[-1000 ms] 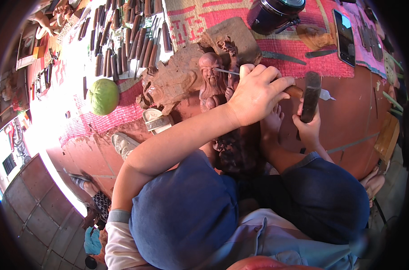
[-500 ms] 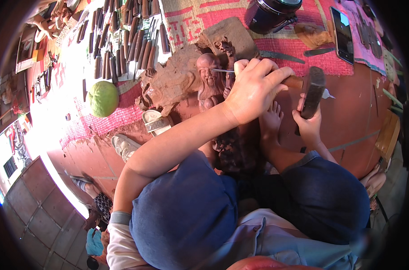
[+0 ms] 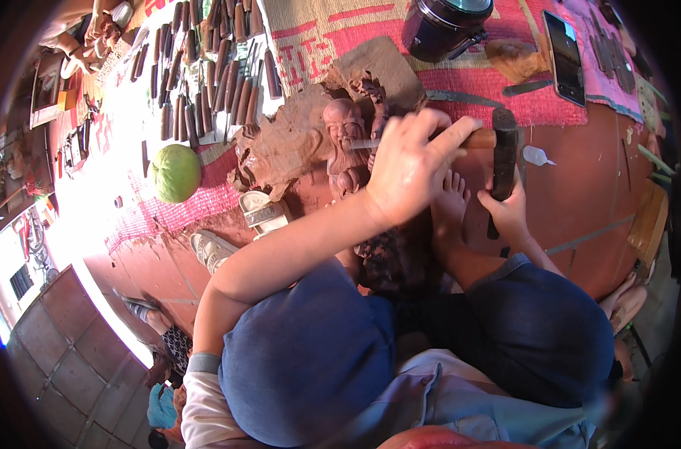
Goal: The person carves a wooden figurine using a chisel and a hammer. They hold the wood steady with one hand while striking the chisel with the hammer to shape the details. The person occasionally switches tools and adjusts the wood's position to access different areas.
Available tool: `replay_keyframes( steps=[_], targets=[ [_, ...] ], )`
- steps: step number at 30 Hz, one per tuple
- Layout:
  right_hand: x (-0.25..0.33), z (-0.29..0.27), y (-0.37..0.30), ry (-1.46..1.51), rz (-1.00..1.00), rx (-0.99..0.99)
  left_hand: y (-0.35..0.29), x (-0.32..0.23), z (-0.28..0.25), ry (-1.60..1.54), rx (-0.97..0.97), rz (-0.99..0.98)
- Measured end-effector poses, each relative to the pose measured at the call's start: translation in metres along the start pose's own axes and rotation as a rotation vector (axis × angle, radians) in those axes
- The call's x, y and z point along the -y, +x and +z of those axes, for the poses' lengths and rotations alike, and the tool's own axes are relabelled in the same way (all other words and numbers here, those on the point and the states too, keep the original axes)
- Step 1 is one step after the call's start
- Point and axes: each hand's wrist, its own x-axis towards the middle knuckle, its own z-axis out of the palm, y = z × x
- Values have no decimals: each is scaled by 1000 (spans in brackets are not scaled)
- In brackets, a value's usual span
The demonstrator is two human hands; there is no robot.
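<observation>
A reddish-brown wooden carving [image 3: 339, 112] of a bald, long-bearded figure stands upright in front of me, a staff-like part at its right. My left hand [image 3: 411, 168] is closed round a wood-carving chisel [image 3: 481, 139], its wooden handle sticking out to the right. The chisel's thin blade reaches left to the figure's beard; its tip is blurred. My right hand [image 3: 511, 212] grips a dark hammer [image 3: 506, 146]. The hammer's head is at the butt of the chisel handle, seemingly against it. The carving's dark lower part [image 3: 393, 258] sits between my legs, partly hidden by my left forearm.
Rough wood [image 3: 280, 138] lies behind the carving. Many chisels [image 3: 220, 75] are spread at the far left, near a green round fruit [image 3: 175, 173]. A dark canister [image 3: 438, 30], a knife [image 3: 464, 97], a phone [image 3: 565, 56] and a small white bottle [image 3: 536, 156] lie beyond and right.
The chisel tip has gone down from the figure's eye to its beard, with my left hand lowered slightly. The hammer has shifted left to the handle's end and its head has turned.
</observation>
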Motion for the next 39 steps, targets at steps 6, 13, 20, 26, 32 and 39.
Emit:
replay_keyframes(
  steps=[6, 13, 20, 26, 32, 39],
  targets=[
    [-29, 3, -6, -128, 112, 65, -9, -13, -11, -107, 134, 91],
    [-64, -7, -7, -339, 133, 69, -18, 9, -6, -186, 234, 223],
    [-72, -13, -4, -456, 42, 38, -23, 2, -32, -109, 285, 292],
    [-72, -10, -8, -552, -58, 5, -23, 14, -90, -242, -36, 44],
    [-48, -9, -4, -682, -137, 39, -37, 36, -129, -533, -287, -220],
    [-16, 16, 12, -332, -203, 129, -38, 43, -113, -660, -217, -211]
  ],
)
